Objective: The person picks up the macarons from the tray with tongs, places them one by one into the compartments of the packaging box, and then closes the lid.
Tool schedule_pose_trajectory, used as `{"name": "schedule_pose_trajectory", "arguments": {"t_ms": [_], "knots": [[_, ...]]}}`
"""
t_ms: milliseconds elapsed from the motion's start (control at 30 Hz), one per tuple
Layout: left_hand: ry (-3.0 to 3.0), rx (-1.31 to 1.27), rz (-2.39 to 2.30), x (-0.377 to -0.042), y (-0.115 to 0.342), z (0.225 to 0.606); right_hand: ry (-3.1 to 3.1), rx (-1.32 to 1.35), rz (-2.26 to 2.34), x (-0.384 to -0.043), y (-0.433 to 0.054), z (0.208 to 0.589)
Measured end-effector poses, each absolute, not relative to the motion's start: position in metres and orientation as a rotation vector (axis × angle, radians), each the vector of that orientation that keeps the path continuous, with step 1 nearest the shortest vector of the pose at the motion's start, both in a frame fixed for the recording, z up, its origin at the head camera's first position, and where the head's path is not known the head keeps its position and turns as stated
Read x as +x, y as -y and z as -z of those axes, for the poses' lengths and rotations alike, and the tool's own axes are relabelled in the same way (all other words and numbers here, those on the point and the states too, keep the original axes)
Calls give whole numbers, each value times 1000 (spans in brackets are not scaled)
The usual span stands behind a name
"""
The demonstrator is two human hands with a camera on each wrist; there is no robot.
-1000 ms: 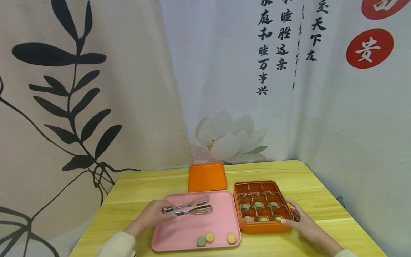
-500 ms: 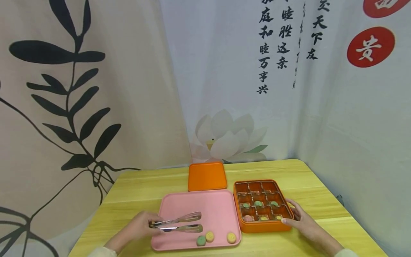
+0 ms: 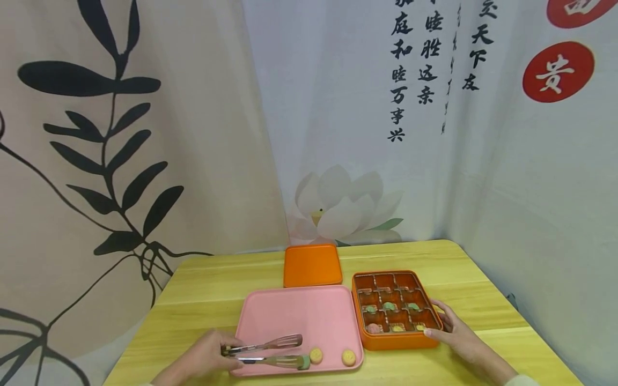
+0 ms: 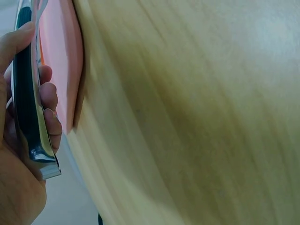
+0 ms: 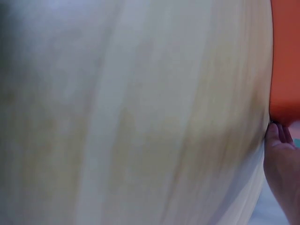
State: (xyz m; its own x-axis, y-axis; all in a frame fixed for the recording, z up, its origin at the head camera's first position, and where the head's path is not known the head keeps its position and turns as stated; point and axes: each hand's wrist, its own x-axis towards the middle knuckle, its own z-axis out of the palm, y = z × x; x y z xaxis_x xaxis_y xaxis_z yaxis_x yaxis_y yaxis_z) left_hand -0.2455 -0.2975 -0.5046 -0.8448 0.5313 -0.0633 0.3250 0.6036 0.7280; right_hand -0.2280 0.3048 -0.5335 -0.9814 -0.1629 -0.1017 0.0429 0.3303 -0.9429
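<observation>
My left hand [image 3: 206, 355] holds metal tongs [image 3: 282, 362] over the left front of a pink tray [image 3: 289, 311]; in the left wrist view, its fingers wrap around the dark-backed tongs [image 4: 28, 98]. The tongs' arms are spread. Their nearer tip meets a small round green cookie [image 3: 306, 362], partly covered by it. Two yellow cookies [image 3: 316, 355] [image 3: 348, 357] lie further right on the tray. My right hand [image 3: 458, 338] grips the near right corner of an orange divided box [image 3: 401, 341], thumb at the rim and fingers along the side.
Green pieces [image 3: 390, 306] fill one row of the box's compartments; a pink piece [image 3: 374, 328] and yellow ones [image 3: 398, 328] sit in the front row. The back compartments hold none. An orange lid [image 3: 313, 266] lies behind the tray, near the curtain [image 3: 232, 161].
The left hand has brought the tongs toward the tray's near left side and down, so one tip now reaches the green cookie. The right hand stays at the box.
</observation>
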Motion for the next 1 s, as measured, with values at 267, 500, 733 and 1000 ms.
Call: {"name": "schedule_pose_trajectory", "arguments": {"t_ms": [267, 500, 733, 1000], "knots": [[-2646, 800, -1062, -244, 292, 512, -2399, -122, 1735, -227, -305, 535], [-2620, 766, -1061, -241, 291, 515, -2383, -138, 1749, -227, -306, 536], [-2673, 773, -1061, -241, 286, 518, -2390, -133, 1745, -229, -306, 537], [-2675, 806, -1117, -244, 286, 520, -2390, -128, 1750, -229, -305, 535]]}}
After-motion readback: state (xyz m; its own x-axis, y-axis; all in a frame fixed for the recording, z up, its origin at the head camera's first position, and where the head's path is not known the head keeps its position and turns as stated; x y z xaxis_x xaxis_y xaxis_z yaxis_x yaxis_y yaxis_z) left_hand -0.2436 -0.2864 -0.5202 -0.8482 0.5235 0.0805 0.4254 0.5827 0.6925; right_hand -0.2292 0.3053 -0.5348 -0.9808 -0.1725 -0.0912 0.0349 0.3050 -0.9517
